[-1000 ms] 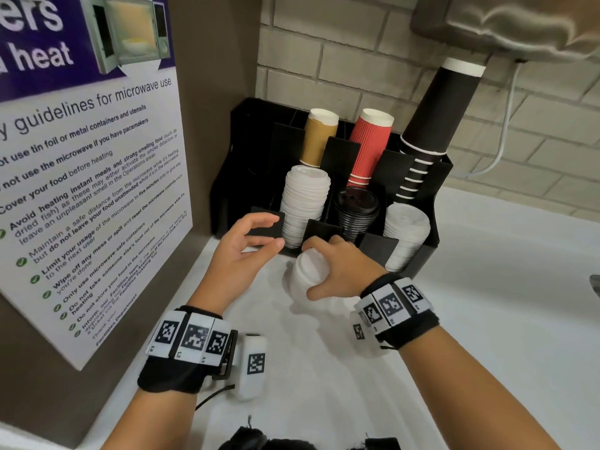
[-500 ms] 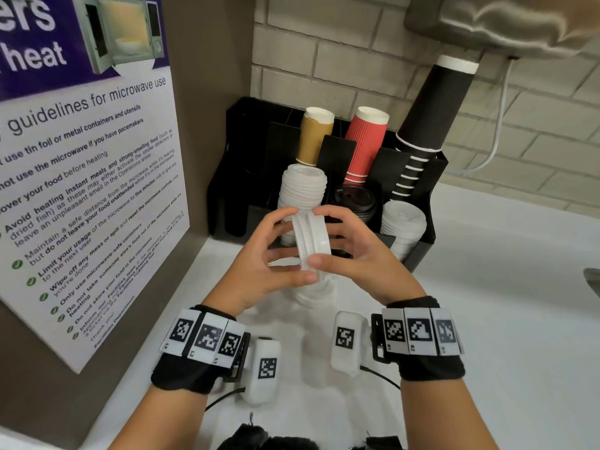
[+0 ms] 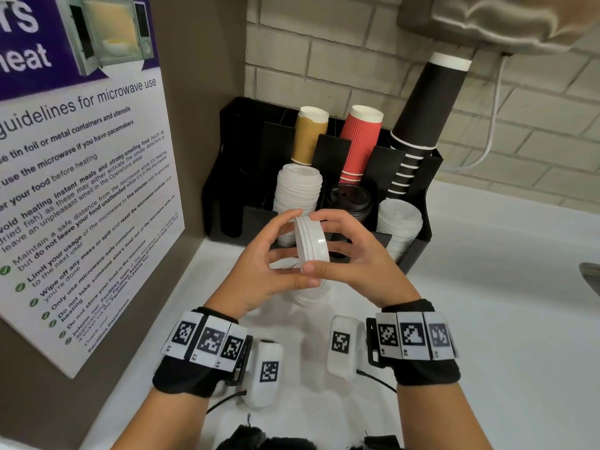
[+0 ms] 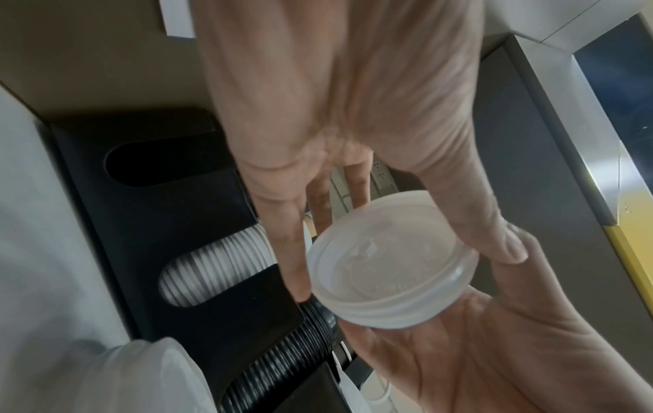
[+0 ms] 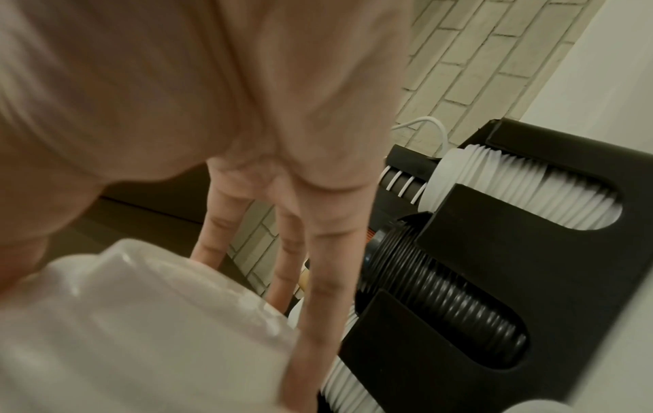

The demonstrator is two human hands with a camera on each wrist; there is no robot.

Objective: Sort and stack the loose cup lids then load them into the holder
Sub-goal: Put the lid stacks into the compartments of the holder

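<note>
I hold a small stack of white lids (image 3: 311, 243) on edge between both hands, just in front of the black holder (image 3: 418, 251). My left hand (image 3: 279, 254) grips its rim from the left with thumb below and fingers above. My right hand (image 3: 344, 254) grips it from the right. The left wrist view shows the lids (image 4: 388, 268) from their hollow side, with the right palm (image 4: 477, 349) behind. They fill the lower left of the right wrist view (image 5: 141, 321). More loose white lids (image 3: 311, 297) lie on the counter under my hands.
The holder's front slots hold a white lid stack (image 3: 297, 190), black lids (image 3: 349, 199) and another white stack (image 3: 399, 222). Tan (image 3: 310, 134), red (image 3: 360, 144) and black (image 3: 422, 105) cup stacks stand behind. A poster wall (image 3: 81, 190) closes the left; a sink edge (image 3: 591, 277) shows at right.
One second ago my right hand held the lids low on the counter and the left hand hovered open. Both hands now hold the lids raised and turned on edge.
</note>
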